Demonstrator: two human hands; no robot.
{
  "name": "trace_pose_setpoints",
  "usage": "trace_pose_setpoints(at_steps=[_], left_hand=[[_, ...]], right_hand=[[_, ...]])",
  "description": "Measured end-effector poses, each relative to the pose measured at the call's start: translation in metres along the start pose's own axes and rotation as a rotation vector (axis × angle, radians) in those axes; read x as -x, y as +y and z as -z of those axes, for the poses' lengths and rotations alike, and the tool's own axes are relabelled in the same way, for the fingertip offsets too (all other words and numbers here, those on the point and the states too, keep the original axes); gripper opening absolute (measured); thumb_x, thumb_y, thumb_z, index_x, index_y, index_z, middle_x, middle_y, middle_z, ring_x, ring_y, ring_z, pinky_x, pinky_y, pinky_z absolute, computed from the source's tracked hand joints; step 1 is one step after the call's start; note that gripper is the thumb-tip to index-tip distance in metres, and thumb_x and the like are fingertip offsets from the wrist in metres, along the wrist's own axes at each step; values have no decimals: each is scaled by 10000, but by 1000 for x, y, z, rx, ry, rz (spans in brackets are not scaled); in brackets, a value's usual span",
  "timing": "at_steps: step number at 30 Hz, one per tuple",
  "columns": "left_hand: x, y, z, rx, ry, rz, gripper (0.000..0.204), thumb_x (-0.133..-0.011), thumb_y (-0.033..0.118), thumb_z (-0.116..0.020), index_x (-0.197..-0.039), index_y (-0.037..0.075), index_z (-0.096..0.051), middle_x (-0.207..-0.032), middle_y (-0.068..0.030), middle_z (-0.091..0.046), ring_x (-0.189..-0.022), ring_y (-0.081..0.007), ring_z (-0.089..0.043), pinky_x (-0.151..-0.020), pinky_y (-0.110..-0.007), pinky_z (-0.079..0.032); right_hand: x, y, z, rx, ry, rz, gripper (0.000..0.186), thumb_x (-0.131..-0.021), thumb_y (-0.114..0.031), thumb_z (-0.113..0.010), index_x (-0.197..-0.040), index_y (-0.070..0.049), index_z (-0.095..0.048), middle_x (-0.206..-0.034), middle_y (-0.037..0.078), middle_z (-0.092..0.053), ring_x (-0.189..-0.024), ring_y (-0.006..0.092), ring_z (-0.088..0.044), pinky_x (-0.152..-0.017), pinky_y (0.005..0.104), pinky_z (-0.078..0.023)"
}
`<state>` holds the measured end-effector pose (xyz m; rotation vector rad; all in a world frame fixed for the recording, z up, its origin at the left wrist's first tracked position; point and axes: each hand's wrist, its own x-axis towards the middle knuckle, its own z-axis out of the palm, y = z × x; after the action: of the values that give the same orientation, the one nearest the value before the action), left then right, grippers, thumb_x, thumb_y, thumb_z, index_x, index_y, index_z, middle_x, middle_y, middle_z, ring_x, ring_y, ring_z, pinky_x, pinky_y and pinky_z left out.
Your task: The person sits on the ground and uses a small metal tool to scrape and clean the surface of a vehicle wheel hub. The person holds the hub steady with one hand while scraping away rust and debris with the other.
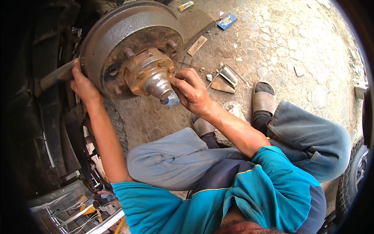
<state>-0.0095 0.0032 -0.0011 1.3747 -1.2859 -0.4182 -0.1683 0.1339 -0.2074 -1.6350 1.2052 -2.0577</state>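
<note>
A rusty brake drum [128, 37] with wheel studs stands at the upper left. From its face juts a bolted hub [146, 66] ending in a bare, shiny metal nose [157, 84]. A blue and whitish piece [171, 99] shows at the tip of the nose; its kind is unclear. My left hand [85, 85] grips the drum's left rim, its fingers partly hidden. My right hand [191, 90] is closed beside the hub's nose, touching or nearly touching it. What its fingers hold, if anything, is hidden.
On the stone floor lie a flat wooden piece [197, 45], a blue box [227, 21], a small yellow tube box [186, 6] and several tools by a metal piece [228, 76]. Dark vehicle parts fill the left side. A tyre [350, 175] stands at the lower right.
</note>
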Motion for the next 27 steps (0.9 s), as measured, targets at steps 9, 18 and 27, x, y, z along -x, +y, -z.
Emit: trace_pose_setpoints(at_steps=[9, 18, 27], left_hand=[[-2, -2, 5, 12, -28, 10, 456, -963, 316, -597, -1203, -70, -638, -1196, -122, -644, -1050, -205, -636, -907, -345, -516], [-1, -2, 5, 30, -25, -12, 465, -948, 318, -627, -1179, -85, -640, -1148, -124, -656, -996, -196, -632, -892, -336, -508], [1, 1, 2, 15, -26, 33, 442, -961, 315, -609, -1193, -59, -640, -1171, -115, -644, -1029, -206, -633, -907, -344, -517]], right_hand=[[-5, 0, 0, -15, 18, 23, 339, -725, 60, -698, -1054, -5, -647, -975, 120, -581, -885, 307, -590, -749, 384, -508], [-5, -10, -4, -38, 157, -122, 289, -780, 34, -728, -1055, -28, -663, -945, 119, -620, -818, 299, -628, -689, 376, -527], [-8, -11, -2, -72, 180, -156, 249, -782, 17, -758, -1011, -24, -669, -931, 122, -641, -772, 270, -666, -625, 338, -542]])
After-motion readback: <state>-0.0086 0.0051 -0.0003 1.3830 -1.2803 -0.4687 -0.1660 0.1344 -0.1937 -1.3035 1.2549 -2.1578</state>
